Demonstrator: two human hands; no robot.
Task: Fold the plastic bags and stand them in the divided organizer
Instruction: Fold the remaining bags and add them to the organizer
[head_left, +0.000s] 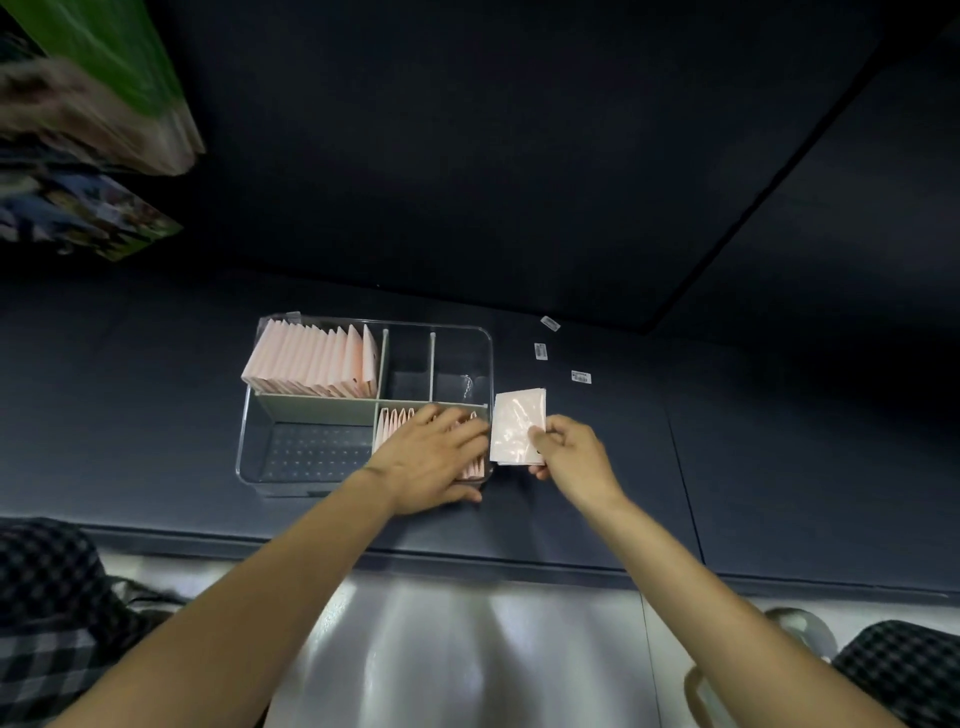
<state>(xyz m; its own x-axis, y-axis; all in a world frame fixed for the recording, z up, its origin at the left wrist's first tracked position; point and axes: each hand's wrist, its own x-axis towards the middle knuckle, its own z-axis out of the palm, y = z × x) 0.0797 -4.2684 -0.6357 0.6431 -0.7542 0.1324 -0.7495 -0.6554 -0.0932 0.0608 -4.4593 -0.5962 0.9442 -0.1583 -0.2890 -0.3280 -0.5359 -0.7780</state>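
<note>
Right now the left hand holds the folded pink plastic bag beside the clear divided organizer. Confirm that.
Wrong hand. In the head view the right hand holds the folded pink plastic bag beside the clear divided organizer; the left hand rests on bags inside it.

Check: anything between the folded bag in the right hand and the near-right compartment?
Yes. The left hand rests flat on the bags there. The folded bag, held by the right hand, sits just outside the organizer.

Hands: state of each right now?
Left hand: open, fingers flat on the standing bags in the organizer.
Right hand: pinching the folded bag beside it.
</note>
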